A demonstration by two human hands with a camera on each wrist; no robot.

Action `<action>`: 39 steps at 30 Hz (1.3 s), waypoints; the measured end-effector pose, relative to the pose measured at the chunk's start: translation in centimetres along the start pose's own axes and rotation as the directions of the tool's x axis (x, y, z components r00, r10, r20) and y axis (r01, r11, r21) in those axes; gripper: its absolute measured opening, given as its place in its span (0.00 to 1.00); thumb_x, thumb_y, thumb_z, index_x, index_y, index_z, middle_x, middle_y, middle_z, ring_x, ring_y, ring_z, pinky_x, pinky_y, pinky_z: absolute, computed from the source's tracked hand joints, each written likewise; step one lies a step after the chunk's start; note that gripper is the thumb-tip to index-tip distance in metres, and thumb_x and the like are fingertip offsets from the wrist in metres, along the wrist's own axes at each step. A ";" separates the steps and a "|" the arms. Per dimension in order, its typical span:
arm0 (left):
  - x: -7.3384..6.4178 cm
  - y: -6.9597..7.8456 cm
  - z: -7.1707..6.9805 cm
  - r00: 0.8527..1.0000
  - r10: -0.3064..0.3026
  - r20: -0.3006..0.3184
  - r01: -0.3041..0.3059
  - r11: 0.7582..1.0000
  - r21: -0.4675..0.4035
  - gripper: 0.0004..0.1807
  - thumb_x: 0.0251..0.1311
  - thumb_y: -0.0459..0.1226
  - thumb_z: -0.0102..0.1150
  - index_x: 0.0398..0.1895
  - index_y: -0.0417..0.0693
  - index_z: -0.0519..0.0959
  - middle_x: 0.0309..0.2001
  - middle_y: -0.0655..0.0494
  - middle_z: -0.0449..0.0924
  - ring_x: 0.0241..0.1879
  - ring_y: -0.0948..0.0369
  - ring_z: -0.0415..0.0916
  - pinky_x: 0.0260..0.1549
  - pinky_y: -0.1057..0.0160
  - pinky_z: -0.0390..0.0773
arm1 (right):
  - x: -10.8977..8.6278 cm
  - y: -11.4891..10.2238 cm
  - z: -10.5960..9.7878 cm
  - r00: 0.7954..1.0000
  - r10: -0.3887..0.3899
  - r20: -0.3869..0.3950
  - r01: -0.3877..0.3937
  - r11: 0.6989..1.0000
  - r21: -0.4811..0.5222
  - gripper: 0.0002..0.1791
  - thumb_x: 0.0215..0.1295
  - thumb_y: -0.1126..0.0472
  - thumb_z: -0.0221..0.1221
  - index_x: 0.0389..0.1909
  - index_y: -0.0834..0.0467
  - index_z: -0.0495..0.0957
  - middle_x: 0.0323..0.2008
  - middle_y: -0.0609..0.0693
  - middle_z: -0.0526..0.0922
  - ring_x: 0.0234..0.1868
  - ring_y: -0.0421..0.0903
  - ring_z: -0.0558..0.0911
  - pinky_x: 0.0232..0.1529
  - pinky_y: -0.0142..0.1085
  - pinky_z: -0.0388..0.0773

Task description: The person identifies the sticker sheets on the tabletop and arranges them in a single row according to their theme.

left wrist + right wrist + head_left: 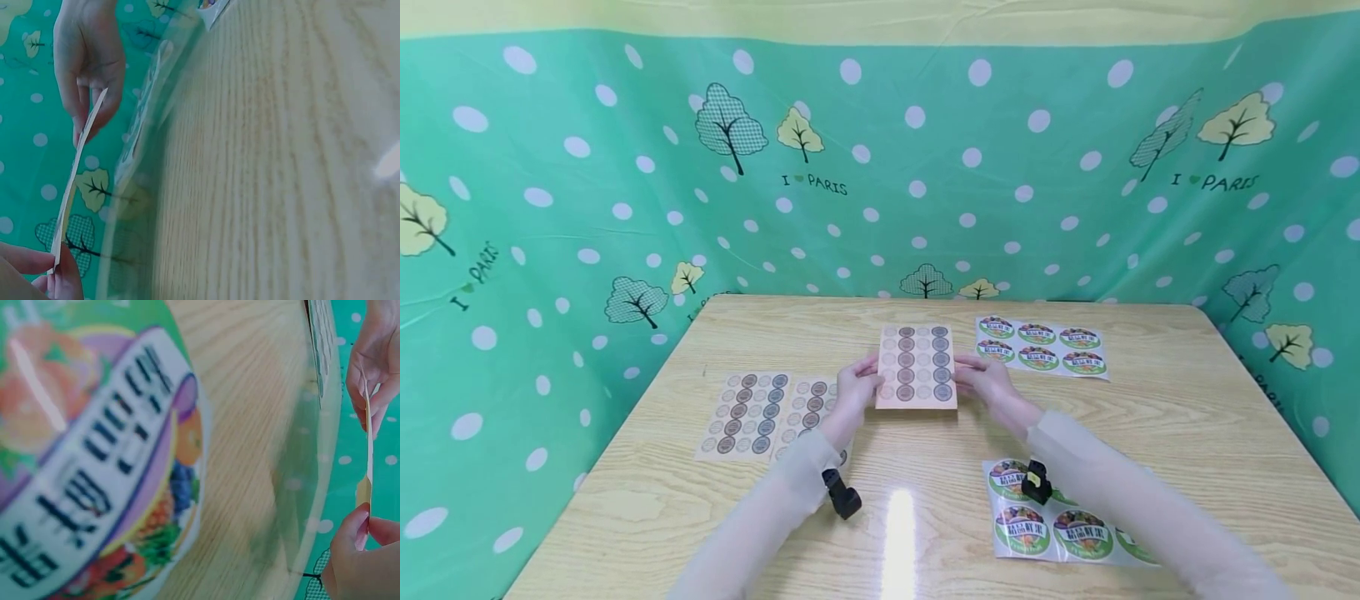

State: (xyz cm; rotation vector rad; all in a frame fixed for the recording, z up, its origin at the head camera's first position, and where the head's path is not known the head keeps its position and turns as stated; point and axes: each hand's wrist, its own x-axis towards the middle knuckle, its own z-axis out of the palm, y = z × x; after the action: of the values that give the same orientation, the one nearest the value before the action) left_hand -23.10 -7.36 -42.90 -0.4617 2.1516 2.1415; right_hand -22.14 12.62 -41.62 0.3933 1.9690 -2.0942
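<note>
Between both hands a tan sticker sheet (915,367) with columns of round pale and dark stickers is held above the table. My left hand (857,387) pinches its left edge, and my right hand (987,382) pinches the right edge. Seen edge-on in the left wrist view, the sheet (76,167) is thin and slightly bowed, with fingers (65,275) on both faces. The right wrist view also shows the sheet (369,450) edge-on between the two hands.
Two similar tan sheets (743,417) lie side by side at the left, one partly behind my left forearm. Fruit-label sheets lie at the back right (1039,347) and front right (1024,530), the nearer one under my right forearm. A polka-dot curtain (880,167) surrounds the wooden table (662,533).
</note>
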 end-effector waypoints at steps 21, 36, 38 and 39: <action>-2.8 -0.8 -1.7 0.997 -0.019 0.076 0.017 1.000 0.020 0.24 0.47 0.21 0.52 0.53 0.36 0.70 0.44 0.42 0.73 0.33 0.61 0.74 0.40 0.61 0.77 | -2.8 1.3 -0.1 0.997 0.062 0.044 -0.061 0.998 -0.028 0.26 0.55 0.72 0.54 0.57 0.65 0.64 0.50 0.65 0.72 0.46 0.51 0.77 0.51 0.40 0.72; -4.5 -1.8 -3.0 0.995 -0.046 0.093 0.045 0.999 0.013 0.25 0.45 0.20 0.54 0.52 0.35 0.70 0.39 0.46 0.74 0.32 0.61 0.74 0.36 0.64 0.78 | -4.3 2.6 0.4 0.993 0.110 0.041 -0.109 0.994 -0.023 0.27 0.52 0.73 0.56 0.55 0.65 0.65 0.43 0.63 0.77 0.37 0.47 0.80 0.44 0.37 0.76; -4.5 -2.0 -3.2 0.995 -0.041 0.090 0.040 0.999 0.018 0.25 0.45 0.20 0.54 0.51 0.34 0.70 0.37 0.47 0.75 0.31 0.60 0.75 0.35 0.64 0.79 | -4.4 2.7 0.4 0.992 0.114 0.051 -0.113 0.993 -0.021 0.27 0.51 0.73 0.56 0.56 0.65 0.64 0.42 0.62 0.77 0.36 0.47 0.80 0.43 0.36 0.77; -4.5 -2.2 -3.2 0.995 -0.049 0.087 0.047 0.999 0.025 0.25 0.44 0.21 0.55 0.51 0.35 0.71 0.36 0.48 0.75 0.31 0.61 0.75 0.34 0.65 0.79 | -4.5 2.7 0.4 0.992 0.116 0.056 -0.115 0.993 -0.021 0.27 0.51 0.73 0.55 0.56 0.65 0.64 0.42 0.61 0.77 0.36 0.47 0.80 0.43 0.36 0.77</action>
State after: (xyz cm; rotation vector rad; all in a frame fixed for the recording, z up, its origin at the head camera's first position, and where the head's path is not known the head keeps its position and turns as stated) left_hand -17.77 -9.81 -43.77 -0.4050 2.0942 2.0698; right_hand -16.98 12.03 -42.56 0.4279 1.8848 -1.9937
